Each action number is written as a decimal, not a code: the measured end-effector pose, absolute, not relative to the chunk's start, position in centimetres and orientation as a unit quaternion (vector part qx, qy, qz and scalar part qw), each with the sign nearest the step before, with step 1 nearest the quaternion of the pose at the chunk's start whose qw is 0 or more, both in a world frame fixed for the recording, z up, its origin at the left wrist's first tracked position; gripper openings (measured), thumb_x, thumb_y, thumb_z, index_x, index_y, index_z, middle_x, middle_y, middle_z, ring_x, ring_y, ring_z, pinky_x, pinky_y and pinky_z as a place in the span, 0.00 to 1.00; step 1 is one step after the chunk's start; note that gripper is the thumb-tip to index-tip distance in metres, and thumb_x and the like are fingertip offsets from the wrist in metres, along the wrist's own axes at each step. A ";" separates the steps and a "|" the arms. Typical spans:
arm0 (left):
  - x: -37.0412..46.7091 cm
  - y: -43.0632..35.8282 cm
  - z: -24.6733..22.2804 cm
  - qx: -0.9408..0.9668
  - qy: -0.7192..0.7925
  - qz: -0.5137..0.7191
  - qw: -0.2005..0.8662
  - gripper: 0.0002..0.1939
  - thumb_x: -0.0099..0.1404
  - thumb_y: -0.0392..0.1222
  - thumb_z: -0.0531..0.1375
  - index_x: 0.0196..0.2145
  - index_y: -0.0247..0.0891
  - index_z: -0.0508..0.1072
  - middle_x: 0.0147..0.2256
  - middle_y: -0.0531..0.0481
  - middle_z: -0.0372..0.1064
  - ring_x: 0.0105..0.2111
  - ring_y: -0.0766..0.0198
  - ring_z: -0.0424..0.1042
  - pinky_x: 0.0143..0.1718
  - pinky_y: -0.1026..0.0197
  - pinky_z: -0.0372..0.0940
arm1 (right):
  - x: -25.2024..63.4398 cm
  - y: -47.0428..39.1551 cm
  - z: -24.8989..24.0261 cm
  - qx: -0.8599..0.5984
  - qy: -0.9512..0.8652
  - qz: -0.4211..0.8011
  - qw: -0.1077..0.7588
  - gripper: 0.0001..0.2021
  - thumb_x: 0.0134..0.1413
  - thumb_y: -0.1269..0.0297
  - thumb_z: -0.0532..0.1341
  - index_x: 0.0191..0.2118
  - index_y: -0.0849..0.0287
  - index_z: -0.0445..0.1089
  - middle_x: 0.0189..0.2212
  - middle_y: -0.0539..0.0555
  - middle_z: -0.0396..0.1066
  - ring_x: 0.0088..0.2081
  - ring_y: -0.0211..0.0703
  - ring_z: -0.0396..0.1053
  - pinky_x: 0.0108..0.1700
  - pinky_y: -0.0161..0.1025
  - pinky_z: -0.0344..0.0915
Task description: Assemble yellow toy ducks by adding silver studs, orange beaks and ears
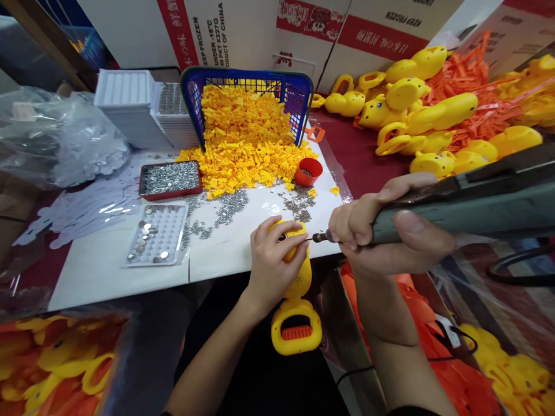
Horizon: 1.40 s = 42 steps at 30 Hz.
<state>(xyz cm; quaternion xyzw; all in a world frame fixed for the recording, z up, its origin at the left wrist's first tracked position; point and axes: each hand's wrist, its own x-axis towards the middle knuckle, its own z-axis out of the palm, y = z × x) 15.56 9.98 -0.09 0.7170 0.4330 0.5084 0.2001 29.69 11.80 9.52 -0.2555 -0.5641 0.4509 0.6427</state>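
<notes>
A yellow duck-shaped plastic toy [302, 283] with a ring handle and an orange ribbed trigger lies at the table's front edge, its handle hanging over my lap. My left hand [277, 254] grips its head end, fingers wrapped over the top. In my right hand [385, 225] is a grey-green electric screwdriver [481, 202], held level from the right. Its thin bit points left and reaches the toy beside my left fingertips; whether a screw sits at the tip is too small to tell.
A blue basket [188, 104] spills small yellow parts [247, 162]. Nearby are a red cup [309, 172], loose screws [299, 205], a tray of metal pieces [170, 178] and a white tray of button cells [156, 236]. Yellow toys [403, 104] pile at right; boxes stand behind.
</notes>
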 end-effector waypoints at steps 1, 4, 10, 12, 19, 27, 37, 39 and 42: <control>15.5 10.0 -0.1 0.718 0.431 0.508 0.200 0.04 0.67 0.38 0.64 0.37 0.44 0.80 0.42 0.50 0.80 0.52 0.53 0.69 0.54 0.48 0.64 | 29.7 11.8 9.6 -0.254 -0.563 0.452 0.643 0.06 0.57 0.58 0.62 0.36 0.49 0.64 0.14 0.42 0.59 0.12 0.38 0.53 0.18 0.39 0.57; 15.4 10.0 -0.2 0.722 0.429 0.506 0.195 0.05 0.68 0.38 0.64 0.41 0.42 0.79 0.43 0.49 0.80 0.52 0.52 0.69 0.55 0.48 0.64 | 29.6 11.9 9.8 -0.263 -0.554 0.456 0.645 0.05 0.57 0.59 0.62 0.36 0.49 0.65 0.13 0.41 0.59 0.12 0.38 0.52 0.18 0.39 0.57; 15.2 10.0 -0.4 0.723 0.426 0.508 0.192 0.06 0.69 0.40 0.63 0.42 0.43 0.79 0.42 0.49 0.80 0.52 0.52 0.71 0.55 0.47 0.65 | 29.7 11.7 9.4 -0.275 -0.549 0.447 0.651 0.05 0.58 0.58 0.62 0.35 0.49 0.65 0.15 0.41 0.60 0.13 0.37 0.54 0.20 0.38 0.57; 15.1 10.0 -0.5 0.722 0.426 0.511 0.192 0.06 0.69 0.41 0.63 0.42 0.43 0.79 0.42 0.48 0.80 0.52 0.52 0.71 0.55 0.47 0.65 | 29.7 11.8 9.0 -0.266 -0.554 0.446 0.651 0.05 0.58 0.58 0.62 0.35 0.48 0.64 0.15 0.41 0.59 0.13 0.38 0.54 0.20 0.38 0.57; 14.8 9.9 -1.1 0.721 0.416 0.521 0.188 0.08 0.68 0.43 0.64 0.45 0.44 0.79 0.44 0.46 0.80 0.53 0.50 0.71 0.55 0.44 0.67 | 29.3 11.9 8.6 -0.249 -0.593 0.436 0.630 0.06 0.59 0.59 0.61 0.36 0.47 0.61 0.15 0.42 0.59 0.12 0.39 0.53 0.18 0.40 0.55; 14.5 9.9 -1.5 0.719 0.395 0.539 0.190 0.09 0.66 0.41 0.66 0.45 0.42 0.79 0.44 0.45 0.81 0.54 0.50 0.72 0.56 0.43 0.69 | 28.3 12.2 8.9 -0.239 -0.599 0.475 0.599 0.11 0.59 0.57 0.62 0.33 0.48 0.57 0.14 0.39 0.57 0.12 0.36 0.51 0.17 0.36 0.54; 14.3 9.9 -1.6 0.728 0.396 0.527 0.187 0.08 0.67 0.41 0.64 0.44 0.41 0.79 0.45 0.44 0.81 0.55 0.49 0.73 0.55 0.42 0.69 | 28.8 14.7 8.5 -0.022 -0.660 0.574 0.483 0.04 0.61 0.63 0.60 0.37 0.52 0.61 0.17 0.38 0.56 0.13 0.29 0.52 0.17 0.29 0.55; 14.4 9.9 -1.6 0.733 0.393 0.526 0.180 0.08 0.67 0.42 0.64 0.43 0.41 0.79 0.46 0.45 0.80 0.56 0.48 0.73 0.55 0.42 0.69 | 28.9 15.0 8.1 -0.016 -0.662 0.585 0.469 0.06 0.60 0.62 0.61 0.38 0.53 0.63 0.16 0.37 0.57 0.13 0.27 0.53 0.17 0.27 0.54; 14.4 9.8 -1.6 0.738 0.402 0.516 0.166 0.07 0.68 0.42 0.63 0.42 0.41 0.79 0.47 0.44 0.80 0.57 0.48 0.72 0.55 0.43 0.68 | 28.9 15.0 7.8 -0.034 -0.661 0.600 0.449 0.08 0.61 0.58 0.62 0.40 0.53 0.64 0.15 0.36 0.59 0.12 0.27 0.55 0.18 0.27 0.56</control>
